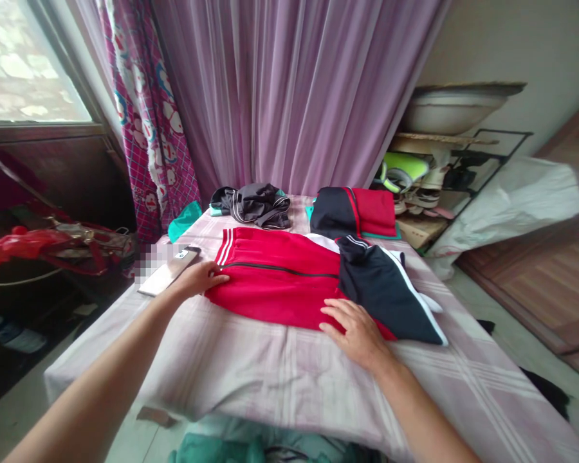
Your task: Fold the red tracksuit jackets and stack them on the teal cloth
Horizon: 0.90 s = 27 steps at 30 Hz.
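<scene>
Desk (251, 373), covered in a pale checked cloth, carrying:

1. Red zip jacket (275, 283), lying flat at the middle of the desk, white-striped hem towards the window side, a navy sleeve (390, 292) with white piping folded across its right part.
2. Left hand (200, 278), at the jacket's striped hem; fingers close together, laid on the cloth.
3. Right hand (357, 329), palm down on the jacket's near edge, just beside the navy sleeve; fingers slightly spread, gripping nothing.
4. Flat silver phone (170, 270), just left of the left hand.
5. Crumpled dark garment (253, 204) and folded red-and-navy garment (356, 212), at the far edge before the lilac curtain (289, 96).
</scene>
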Each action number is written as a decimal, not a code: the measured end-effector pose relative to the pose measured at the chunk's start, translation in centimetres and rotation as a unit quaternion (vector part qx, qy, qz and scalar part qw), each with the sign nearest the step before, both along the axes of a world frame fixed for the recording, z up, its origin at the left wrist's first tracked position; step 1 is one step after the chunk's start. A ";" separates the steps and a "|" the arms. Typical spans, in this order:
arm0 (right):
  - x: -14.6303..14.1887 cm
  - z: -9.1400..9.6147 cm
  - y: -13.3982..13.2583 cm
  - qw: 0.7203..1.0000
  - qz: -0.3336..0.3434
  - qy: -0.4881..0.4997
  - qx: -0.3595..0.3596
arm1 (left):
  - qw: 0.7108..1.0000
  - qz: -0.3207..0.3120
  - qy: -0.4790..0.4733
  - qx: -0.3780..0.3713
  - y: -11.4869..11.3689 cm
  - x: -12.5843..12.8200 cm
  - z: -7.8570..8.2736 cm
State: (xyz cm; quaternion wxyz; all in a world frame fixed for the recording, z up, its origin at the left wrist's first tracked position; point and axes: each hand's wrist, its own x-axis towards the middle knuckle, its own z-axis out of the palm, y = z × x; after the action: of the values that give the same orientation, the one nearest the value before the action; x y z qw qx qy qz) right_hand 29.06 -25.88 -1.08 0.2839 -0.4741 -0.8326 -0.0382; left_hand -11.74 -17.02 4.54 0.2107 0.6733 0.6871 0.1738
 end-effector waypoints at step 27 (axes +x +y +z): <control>1.0 -1.0 -0.6 0.997 0.048 0.063 -0.024 | 0.978 0.133 -0.104 0.126 -3.1 -1.5 -2.1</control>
State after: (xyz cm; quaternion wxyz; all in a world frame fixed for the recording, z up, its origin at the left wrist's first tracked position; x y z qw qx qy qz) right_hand 30.10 -26.45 -2.11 0.3260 -0.4415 -0.8355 0.0257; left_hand -13.20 -20.14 2.43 0.1692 0.5753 0.7175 0.3545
